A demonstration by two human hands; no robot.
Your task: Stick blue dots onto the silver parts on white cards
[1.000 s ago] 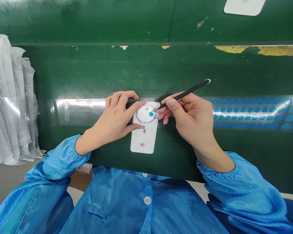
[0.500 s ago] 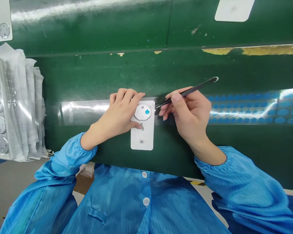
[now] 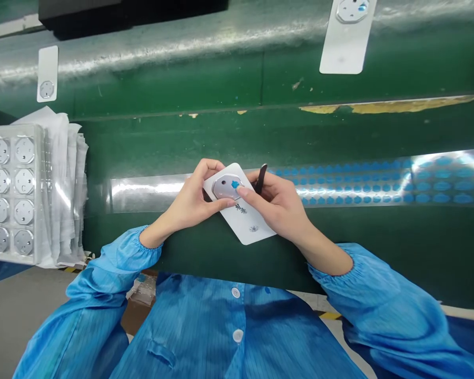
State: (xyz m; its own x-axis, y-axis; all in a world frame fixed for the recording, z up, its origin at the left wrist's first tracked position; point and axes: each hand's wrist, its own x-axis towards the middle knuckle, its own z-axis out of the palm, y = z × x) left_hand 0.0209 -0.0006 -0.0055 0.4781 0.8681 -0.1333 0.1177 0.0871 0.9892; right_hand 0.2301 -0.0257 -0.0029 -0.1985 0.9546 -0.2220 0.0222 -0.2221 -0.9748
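Observation:
A white rectangular panel (image 3: 248, 223) with rounded corners is tilted between my hands over the green table. Near its upper end is a silver octagonal plate (image 3: 222, 190) bearing a small blue round sticker (image 3: 235, 185). My left hand (image 3: 199, 192) grips the panel's left edge, thumb on the front and fingers behind. At the right edge, my right hand (image 3: 274, 200) has its thumb touching the plate beside the sticker, its fingers mostly hidden behind the panel. Black tweezers (image 3: 261, 179) are tucked in the right hand, one end sticking up; the other end is hidden.
To the right lies a clear strip with rows of blue stickers (image 3: 351, 184). Plastic trays of silver plates (image 3: 23, 210) and white wrapping sheets (image 3: 63, 184) are stacked on the left. Similar white panels (image 3: 342, 52) lie on the far ledge, below a black object (image 3: 134, 16).
The panel has gone from lying straight to tilted, with its lower end swung right. My right hand has moved left onto it, the tweezers turned back into the hand. The view has shifted.

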